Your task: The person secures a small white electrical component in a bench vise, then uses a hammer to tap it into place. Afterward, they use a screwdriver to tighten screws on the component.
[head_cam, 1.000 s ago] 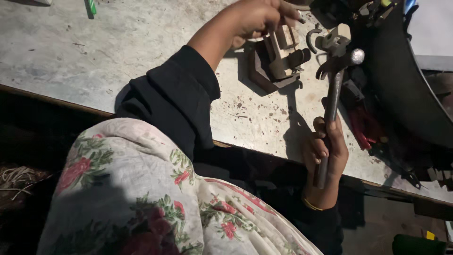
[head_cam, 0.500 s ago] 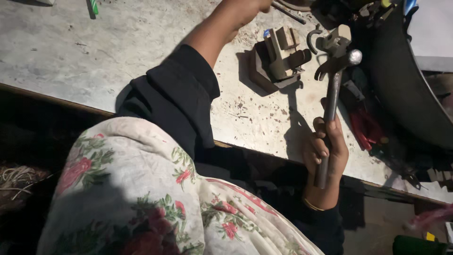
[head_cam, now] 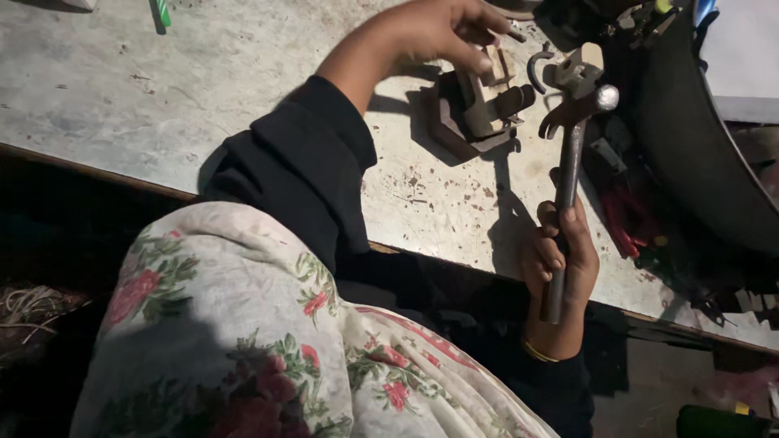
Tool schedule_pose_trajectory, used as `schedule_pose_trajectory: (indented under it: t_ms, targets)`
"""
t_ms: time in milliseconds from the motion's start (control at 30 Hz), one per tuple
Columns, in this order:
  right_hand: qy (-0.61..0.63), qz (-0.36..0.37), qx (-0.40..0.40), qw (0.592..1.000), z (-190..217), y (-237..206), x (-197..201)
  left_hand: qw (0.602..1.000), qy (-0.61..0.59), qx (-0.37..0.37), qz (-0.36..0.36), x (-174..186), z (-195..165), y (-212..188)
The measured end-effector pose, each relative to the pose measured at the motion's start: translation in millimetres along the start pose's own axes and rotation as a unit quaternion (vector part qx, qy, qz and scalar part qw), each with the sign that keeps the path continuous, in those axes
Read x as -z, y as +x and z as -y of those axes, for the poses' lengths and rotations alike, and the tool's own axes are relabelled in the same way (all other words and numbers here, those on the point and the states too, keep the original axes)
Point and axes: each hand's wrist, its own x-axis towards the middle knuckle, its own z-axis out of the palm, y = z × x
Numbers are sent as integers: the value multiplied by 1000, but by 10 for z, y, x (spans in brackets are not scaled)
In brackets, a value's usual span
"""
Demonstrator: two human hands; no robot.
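- On the worn grey table (head_cam: pixel 203 97), at about 1 o'clock, sits a small metal block (head_cam: pixel 479 109) with dark and pale parts.
- The left hand (head_cam: pixel 442 28) is right over the block, fingers bent down. The fingertips touch its top. I cannot tell if they pinch anything.
- At 3 o'clock, the right hand (head_cam: pixel 560 259) is closed tight around the handle of a hammer (head_cam: pixel 568 162).
- The hammer stands almost straight up. Its round head is at 2 o'clock, just beside the block.
- A small metal hook (head_cam: pixel 535 69) lies between the block and the hammer head.
- A flowery cloth (head_cam: pixel 243 349) fills the 6 to 8 o'clock part.
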Motion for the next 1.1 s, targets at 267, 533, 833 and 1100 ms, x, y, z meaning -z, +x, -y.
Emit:
schedule_pose_trajectory:
  t_ms: [267,533,833,1100]
  targets:
    - [19,0,-6,1000,11,-15,-2,985,-67,119,-109,291,178,-118]
    - [-5,-12,16,1000,-12,-2,-30,970,-33,241,-15,255,111,-185]
    - [-18,-35,0,999,13,-32,-82,967,-29,252,39,294,-10,-366]
    - [-19,-28,6,999,4,-20,-55,967,-46,245,-59,535,-7,-355]
